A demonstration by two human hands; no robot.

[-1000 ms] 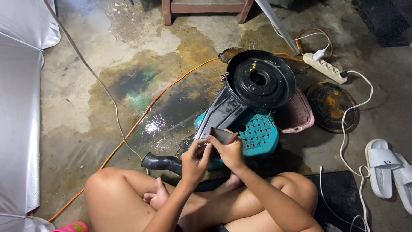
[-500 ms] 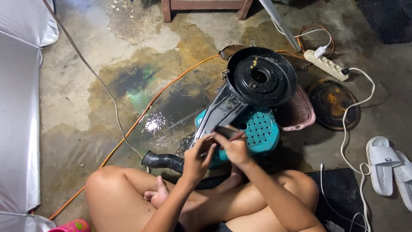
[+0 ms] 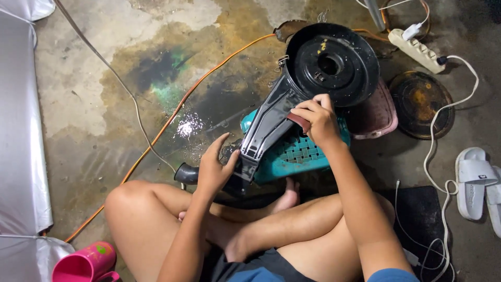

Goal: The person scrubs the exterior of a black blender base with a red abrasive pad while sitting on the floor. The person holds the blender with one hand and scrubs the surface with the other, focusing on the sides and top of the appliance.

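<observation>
Resting across a teal plastic basket (image 3: 297, 156) in front of my crossed legs, the black air-cleaner housing (image 3: 313, 83) lies with its round drum end farthest from me and its long snout angled down toward my left knee. My right hand (image 3: 315, 119) is curled closed around a small dark reddish pad (image 3: 298, 121), perhaps sandpaper, though I cannot tell for sure, pressed against the snout just below the drum. My left hand (image 3: 214, 167) cups the narrow lower end, fingers spread and loosely gripping. Beyond the housing an orange cable (image 3: 177, 112) crosses the wet, stained concrete floor (image 3: 104, 89). A white power strip (image 3: 417, 49) lies to the right, a white sandal (image 3: 472, 180) nearer, and a pink cup (image 3: 83, 263) sits by my left leg.
</observation>
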